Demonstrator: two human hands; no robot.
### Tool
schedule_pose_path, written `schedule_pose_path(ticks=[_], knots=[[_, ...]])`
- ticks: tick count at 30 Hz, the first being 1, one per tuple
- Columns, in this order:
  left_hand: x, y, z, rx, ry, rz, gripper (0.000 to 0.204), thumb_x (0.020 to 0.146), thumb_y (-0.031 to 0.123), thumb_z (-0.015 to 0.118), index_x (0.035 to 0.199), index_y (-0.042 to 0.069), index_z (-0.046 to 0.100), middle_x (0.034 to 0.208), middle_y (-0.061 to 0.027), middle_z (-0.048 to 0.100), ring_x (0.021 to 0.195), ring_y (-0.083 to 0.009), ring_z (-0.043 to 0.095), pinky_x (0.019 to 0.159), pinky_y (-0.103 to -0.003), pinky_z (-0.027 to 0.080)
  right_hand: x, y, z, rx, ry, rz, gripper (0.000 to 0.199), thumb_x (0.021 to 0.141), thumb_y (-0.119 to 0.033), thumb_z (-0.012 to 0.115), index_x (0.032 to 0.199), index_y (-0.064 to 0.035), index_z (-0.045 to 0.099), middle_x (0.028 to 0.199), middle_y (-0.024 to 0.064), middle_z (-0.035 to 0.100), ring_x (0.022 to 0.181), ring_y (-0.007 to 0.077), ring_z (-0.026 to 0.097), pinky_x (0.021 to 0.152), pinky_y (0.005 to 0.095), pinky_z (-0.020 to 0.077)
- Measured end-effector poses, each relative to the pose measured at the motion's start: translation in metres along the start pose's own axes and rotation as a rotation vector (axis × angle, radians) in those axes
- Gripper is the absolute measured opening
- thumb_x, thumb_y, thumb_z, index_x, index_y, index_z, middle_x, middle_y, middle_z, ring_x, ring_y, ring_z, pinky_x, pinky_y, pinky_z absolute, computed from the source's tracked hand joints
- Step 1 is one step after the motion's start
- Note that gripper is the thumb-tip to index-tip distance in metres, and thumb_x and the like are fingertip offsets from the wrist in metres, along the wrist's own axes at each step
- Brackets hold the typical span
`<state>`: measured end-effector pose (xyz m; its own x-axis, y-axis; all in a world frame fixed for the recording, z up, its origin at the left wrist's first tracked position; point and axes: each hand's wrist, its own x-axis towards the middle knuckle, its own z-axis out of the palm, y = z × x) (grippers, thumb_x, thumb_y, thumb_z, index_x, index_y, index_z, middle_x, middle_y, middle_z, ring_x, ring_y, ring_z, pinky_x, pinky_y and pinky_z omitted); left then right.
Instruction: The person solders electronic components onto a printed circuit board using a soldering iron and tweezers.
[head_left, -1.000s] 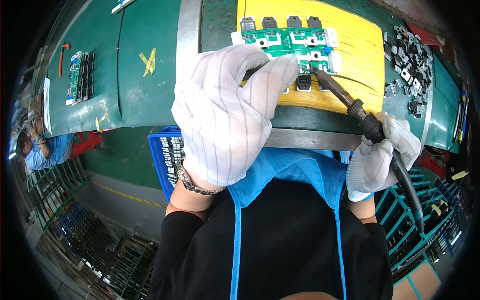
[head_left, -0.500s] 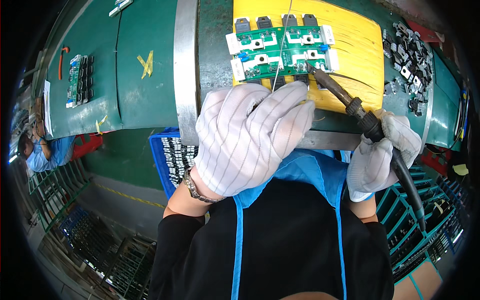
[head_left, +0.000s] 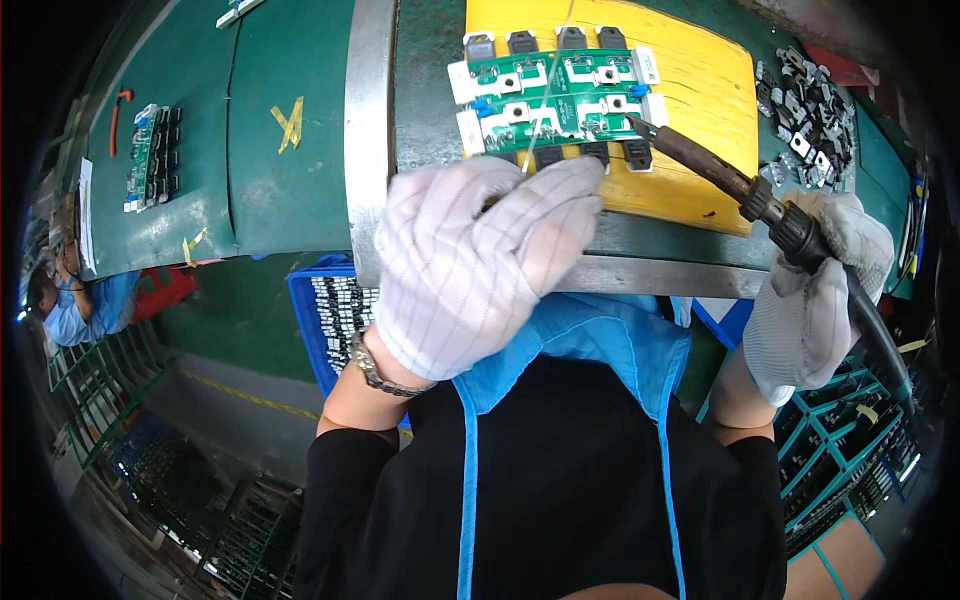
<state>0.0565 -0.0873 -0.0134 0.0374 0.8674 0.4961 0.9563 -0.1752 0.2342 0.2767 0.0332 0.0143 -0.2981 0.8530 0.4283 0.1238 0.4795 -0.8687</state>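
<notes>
Green circuit board (head_left: 555, 100) w/ soldering iron (head_left: 700, 165) tip at its rt edge.

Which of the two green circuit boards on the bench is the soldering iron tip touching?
The circuit board on the yellow pad, directly ahead; the soldering iron tip meets its right edge. The other board lies untouched far left.

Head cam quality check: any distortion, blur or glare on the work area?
Head view: strong fisheye, the metal bench edge bows and corners go black; left hand glove slightly overexposed; circuit board and soldering iron are sharp, evenly lit.
</notes>
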Motion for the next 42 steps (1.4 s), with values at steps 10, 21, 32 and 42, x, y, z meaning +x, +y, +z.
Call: schedule_pose_path(ticks=[10, 21, 32, 42], knots=[[-0.006, 0.002, 0.003, -0.045, 0.033, -0.046, 0.032, 0.075, 0.009, 0.072, 0.105, 0.018, 0.067, 0.121, 0.0036, 0.071, 0.101, -0.0234, 0.064, 0.086, -0.037, 0.048, 0.041, -0.004, 0.011, -0.090, -0.340, -0.204, 0.026, 0.073, 0.005, 0.052, 0.097, 0.0035, 0.061, 0.091, 0.0126, 0.058, 0.079, 0.0195, 0.052, 0.068, 0.0274, 0.0422], [-0.010, 0.001, 0.002, -0.072, -0.063, -0.042, 0.032, 0.082, 0.021, 0.072, 0.112, 0.011, 0.070, 0.125, 0.0019, 0.068, 0.105, -0.0270, 0.059, 0.086, -0.041, 0.045, 0.071, 0.023, -0.029, -0.458, -0.450, -0.215, 0.027, 0.084, 0.004, 0.065, 0.110, 0.0041, 0.068, 0.094, 0.0086, 0.070, 0.080, 0.0112, 0.066, 0.073, 0.0243, 0.0563], [-0.005, 0.006, -0.005, -0.082, -0.143, -0.142, 0.026, 0.080, 0.010, 0.071, 0.106, 0.016, 0.071, 0.128, 0.0040, 0.069, 0.105, -0.0228, 0.064, 0.093, -0.038, 0.046, 0.074, 0.039, -0.049, -0.584, -0.487, -0.339, 0.024, 0.078, 0.003, 0.074, 0.102, 0.0039, 0.071, 0.093, 0.0115, 0.073, 0.082, 0.0161, 0.070, 0.079, 0.0301, 0.0589], [-0.006, 0.006, -0.002, -0.067, -0.137, -0.131, 0.022, 0.082, 0.017, 0.075, 0.104, 0.015, 0.071, 0.127, 0.0059, 0.069, 0.102, -0.0218, 0.064, 0.088, -0.037, 0.045, 0.073, 0.018, -0.022, -0.406, -0.527, -0.163, 0.013, 0.081, -0.001, 0.059, 0.092, 0.0034, 0.065, 0.093, 0.0116, 0.062, 0.087, 0.0212, 0.060, 0.087, 0.0327, 0.0485]])
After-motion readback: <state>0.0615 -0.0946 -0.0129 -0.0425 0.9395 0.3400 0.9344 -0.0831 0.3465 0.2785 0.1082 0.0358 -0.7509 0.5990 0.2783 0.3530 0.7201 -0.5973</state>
